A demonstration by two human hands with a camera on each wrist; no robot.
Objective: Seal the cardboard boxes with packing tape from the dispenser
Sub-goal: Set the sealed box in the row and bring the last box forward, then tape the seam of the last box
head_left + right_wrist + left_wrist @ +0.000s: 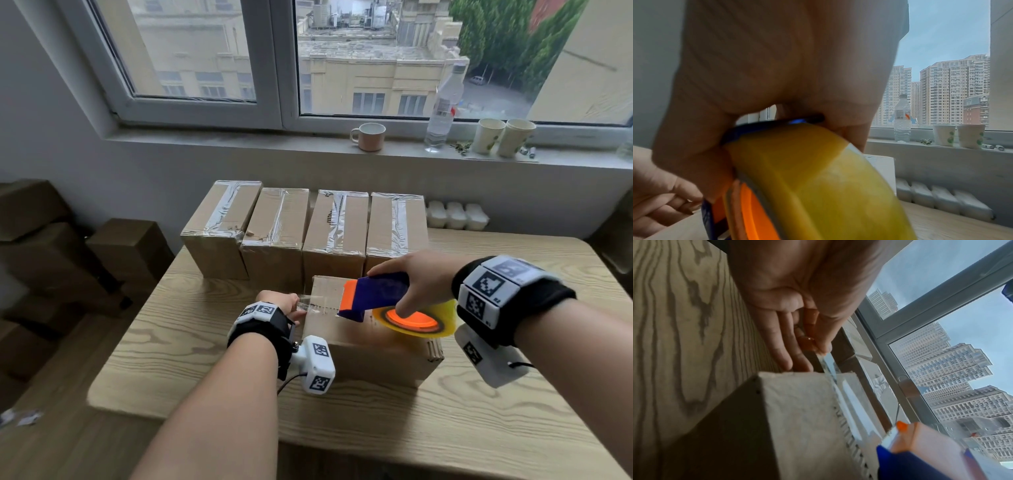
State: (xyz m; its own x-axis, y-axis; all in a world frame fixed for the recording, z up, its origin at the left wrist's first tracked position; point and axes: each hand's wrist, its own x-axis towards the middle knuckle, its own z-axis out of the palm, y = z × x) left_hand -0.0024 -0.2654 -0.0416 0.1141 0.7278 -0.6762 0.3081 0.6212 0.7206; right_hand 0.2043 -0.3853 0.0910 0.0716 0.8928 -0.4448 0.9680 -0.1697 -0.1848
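Observation:
A cardboard box (370, 356) lies on the wooden table (164, 342) in front of me. My right hand (421, 281) grips a blue and orange tape dispenser (373, 294) with a yellow tape roll (416, 320) above the box top. A strip of clear tape (317, 305) runs from the dispenser's blade to my left hand (284, 303), which pinches the tape end at the box's left edge. In the left wrist view the thumb and fingers (822, 344) hold the tape strip (829, 365) over the box (797, 418). In the right wrist view the roll (818, 178) fills the frame.
Several taped boxes (305, 226) stand in a row behind the near box. A mug (369, 136), a water bottle (443, 109) and two paper cups (501, 137) sit on the windowsill. More brown boxes (68, 246) are stacked on the floor at left.

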